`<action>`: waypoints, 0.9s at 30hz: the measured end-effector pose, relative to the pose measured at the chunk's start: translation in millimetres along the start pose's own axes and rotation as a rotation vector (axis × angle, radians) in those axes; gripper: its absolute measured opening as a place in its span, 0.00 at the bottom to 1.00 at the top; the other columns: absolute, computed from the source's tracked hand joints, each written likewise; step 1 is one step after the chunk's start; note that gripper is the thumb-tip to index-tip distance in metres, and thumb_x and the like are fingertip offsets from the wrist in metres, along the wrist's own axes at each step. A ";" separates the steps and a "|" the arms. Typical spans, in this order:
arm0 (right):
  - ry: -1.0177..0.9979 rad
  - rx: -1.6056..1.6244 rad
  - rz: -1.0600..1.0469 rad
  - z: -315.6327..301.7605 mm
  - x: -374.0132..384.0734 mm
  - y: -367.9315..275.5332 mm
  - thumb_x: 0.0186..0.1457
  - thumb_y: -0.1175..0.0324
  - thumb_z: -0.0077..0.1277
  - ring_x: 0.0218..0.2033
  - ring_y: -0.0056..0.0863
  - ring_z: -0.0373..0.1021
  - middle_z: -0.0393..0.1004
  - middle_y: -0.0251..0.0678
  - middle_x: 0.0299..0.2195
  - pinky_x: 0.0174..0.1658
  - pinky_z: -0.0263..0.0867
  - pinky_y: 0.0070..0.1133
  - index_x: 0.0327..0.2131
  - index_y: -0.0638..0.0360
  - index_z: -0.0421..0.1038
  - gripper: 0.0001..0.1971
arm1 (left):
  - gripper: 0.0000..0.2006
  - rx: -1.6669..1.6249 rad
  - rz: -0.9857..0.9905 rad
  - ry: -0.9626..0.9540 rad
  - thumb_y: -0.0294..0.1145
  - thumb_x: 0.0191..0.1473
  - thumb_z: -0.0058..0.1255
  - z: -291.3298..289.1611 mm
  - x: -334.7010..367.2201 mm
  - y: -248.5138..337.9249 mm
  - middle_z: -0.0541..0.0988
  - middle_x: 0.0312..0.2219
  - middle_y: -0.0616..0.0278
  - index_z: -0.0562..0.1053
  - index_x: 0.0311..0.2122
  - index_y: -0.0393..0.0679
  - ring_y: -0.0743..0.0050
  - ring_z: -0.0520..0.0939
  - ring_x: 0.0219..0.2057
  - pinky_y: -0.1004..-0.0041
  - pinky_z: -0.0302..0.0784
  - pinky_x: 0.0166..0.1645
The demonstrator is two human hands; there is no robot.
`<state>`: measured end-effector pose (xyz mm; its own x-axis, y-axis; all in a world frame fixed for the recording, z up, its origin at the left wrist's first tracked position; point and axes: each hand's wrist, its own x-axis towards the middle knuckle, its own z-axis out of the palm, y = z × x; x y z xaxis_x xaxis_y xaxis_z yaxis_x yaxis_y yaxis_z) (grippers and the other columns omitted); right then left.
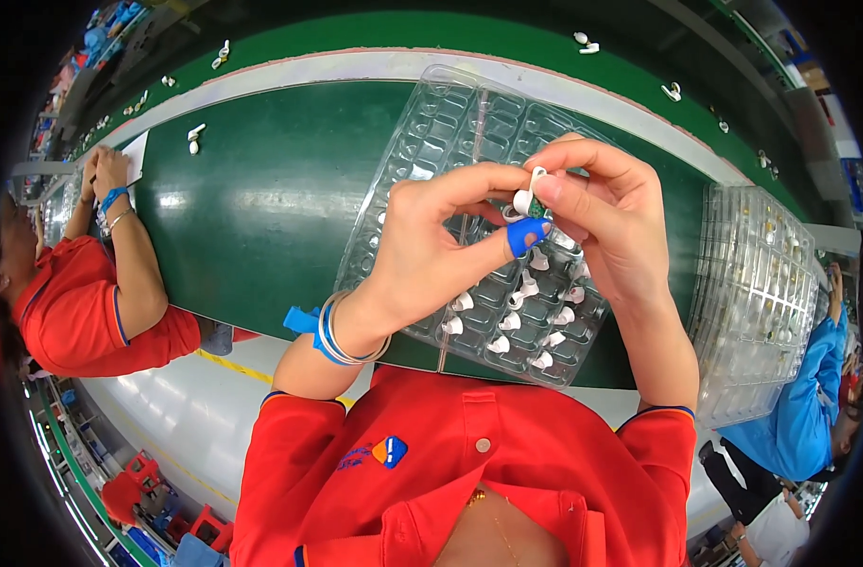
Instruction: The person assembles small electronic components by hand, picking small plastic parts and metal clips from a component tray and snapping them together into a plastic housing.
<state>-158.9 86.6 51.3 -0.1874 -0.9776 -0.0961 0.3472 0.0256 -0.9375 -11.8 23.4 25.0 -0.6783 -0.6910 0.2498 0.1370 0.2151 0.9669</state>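
Over a clear plastic tray (379, 227), both my hands come together on a small white earbud part (535, 185) with a bit of green at its lower side. My left hand (438, 236) pinches it from the left, and a blue wrap covers the thumb tip. From the right, my right hand (613, 203) closes thumb and forefinger on the same part. Several white earbud pieces (511, 322) sit in the tray's pockets below my hands. My hands hide the tray's middle.
At the right stands a stack of clear trays (748, 312). A white earbud (194, 140) in two pieces lies on the green tabletop (261, 198). More white pieces (586, 43) rest on the green strip beyond the pale rail (309, 70). A co-worker in red (91, 302) sits at the left.
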 end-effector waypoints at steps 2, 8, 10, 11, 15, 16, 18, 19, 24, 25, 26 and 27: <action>0.026 -0.019 -0.036 2.5 -0.6 0.4 0.44 0.78 0.51 0.21 0.09 0.60 0.67 0.30 0.27 0.20 0.49 0.07 0.30 0.66 0.70 0.06 | 0.12 -0.094 -0.043 0.000 0.21 0.41 0.53 0.8 0.1 1.6 0.76 0.31 0.59 0.71 0.36 0.35 0.76 0.77 0.34 0.80 0.74 0.33; -0.013 -0.055 -0.055 -0.3 -0.9 0.1 0.44 0.79 0.50 0.23 0.10 0.61 0.67 0.29 0.27 0.21 0.51 0.07 0.29 0.66 0.70 0.05 | 0.11 -0.342 -0.169 -0.022 0.19 0.43 0.51 0.5 2.0 2.2 0.75 0.31 0.59 0.70 0.35 0.33 0.76 0.76 0.35 0.82 0.73 0.34; -0.034 -0.069 -0.103 -1.7 0.2 3.1 0.44 0.79 0.50 0.23 0.11 0.62 0.67 0.30 0.26 0.20 0.51 0.07 0.29 0.66 0.70 0.05 | 0.11 -0.379 -0.197 -0.031 0.19 0.43 0.51 -0.6 3.5 1.1 0.75 0.30 0.59 0.70 0.35 0.32 0.76 0.76 0.35 0.82 0.73 0.34; -0.036 -0.069 -0.102 -1.3 0.3 2.1 0.44 0.79 0.50 0.23 0.11 0.62 0.67 0.30 0.26 0.20 0.51 0.07 0.29 0.66 0.70 0.05 | 0.10 -0.429 -0.204 -0.047 0.19 0.43 0.50 -1.1 4.6 0.4 0.75 0.30 0.58 0.70 0.35 0.32 0.77 0.76 0.35 0.82 0.73 0.35; -0.041 -0.053 -0.084 -4.7 2.6 -1.5 0.44 0.80 0.51 0.24 0.14 0.64 0.68 0.32 0.26 0.25 0.58 0.10 0.30 0.68 0.70 0.06 | 0.10 -0.461 -0.264 -0.057 0.18 0.44 0.49 -1.2 5.6 8.7 0.75 0.30 0.58 0.69 0.36 0.31 0.79 0.75 0.35 0.81 0.72 0.36; -0.062 -0.041 -0.087 -6.6 3.1 -2.3 0.44 0.81 0.51 0.24 0.15 0.66 0.69 0.33 0.27 0.29 0.64 0.12 0.31 0.68 0.71 0.06 | 0.10 -0.461 -0.259 -0.057 0.18 0.44 0.49 -1.4 5.9 8.7 0.75 0.30 0.58 0.69 0.36 0.31 0.79 0.75 0.35 0.81 0.72 0.36; -0.036 -0.109 -0.138 -2.1 1.1 -1.8 0.44 0.81 0.50 0.24 0.15 0.65 0.67 0.32 0.26 0.27 0.61 0.11 0.30 0.68 0.70 0.07 | 0.11 -0.451 -0.253 -0.096 0.18 0.44 0.48 -2.4 6.8 9.0 0.75 0.30 0.57 0.68 0.37 0.32 0.75 0.76 0.34 0.79 0.73 0.37; -0.014 -0.175 -0.189 -1.3 1.7 -1.5 0.43 0.82 0.49 0.25 0.15 0.63 0.66 0.32 0.25 0.26 0.59 0.10 0.30 0.69 0.70 0.07 | 0.11 -0.447 -0.240 -0.091 0.18 0.44 0.48 -4.4 8.5 10.0 0.75 0.30 0.57 0.68 0.37 0.32 0.75 0.76 0.34 0.79 0.73 0.37; 0.092 -0.653 -0.375 -25.7 10.4 -5.2 0.44 0.79 0.50 0.29 0.19 0.65 0.69 0.35 0.31 0.33 0.59 0.13 0.32 0.68 0.70 0.08 | 0.09 0.120 -0.020 -0.103 0.22 0.45 0.48 -40.2 40.8 14.5 0.75 0.28 0.60 0.69 0.34 0.33 0.76 0.76 0.32 0.78 0.71 0.38; 0.081 -0.649 -0.380 -28.1 13.9 -5.0 0.44 0.79 0.50 0.29 0.19 0.65 0.69 0.35 0.31 0.33 0.59 0.13 0.32 0.68 0.70 0.08 | 0.08 0.258 0.034 -0.068 0.22 0.45 0.48 -52.0 56.1 7.6 0.74 0.28 0.61 0.70 0.34 0.34 0.78 0.75 0.32 0.79 0.70 0.37; 0.085 -0.962 -0.438 -28.4 18.5 -2.5 0.44 0.76 0.51 0.31 0.23 0.65 0.69 0.35 0.31 0.34 0.60 0.16 0.33 0.66 0.70 0.09 | 0.08 0.438 0.024 0.000 0.23 0.44 0.49 -62.3 72.2 -2.9 0.74 0.28 0.62 0.70 0.33 0.37 0.75 0.75 0.33 0.77 0.70 0.38; 0.088 -1.274 -0.494 -29.5 21.2 0.5 0.45 0.74 0.51 0.33 0.27 0.66 0.70 0.36 0.32 0.36 0.60 0.18 0.34 0.63 0.71 0.10 | 0.07 0.616 0.009 0.070 0.24 0.43 0.49 -70.6 88.8 -17.5 0.74 0.28 0.63 0.71 0.32 0.39 0.73 0.75 0.33 0.75 0.69 0.39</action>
<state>-189.8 72.1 39.0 -0.1175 -0.9260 0.3587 -0.8415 -0.0990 -0.5311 -23.5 -90.4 33.9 -0.6272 -0.7266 0.2807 -0.3138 0.5655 0.7627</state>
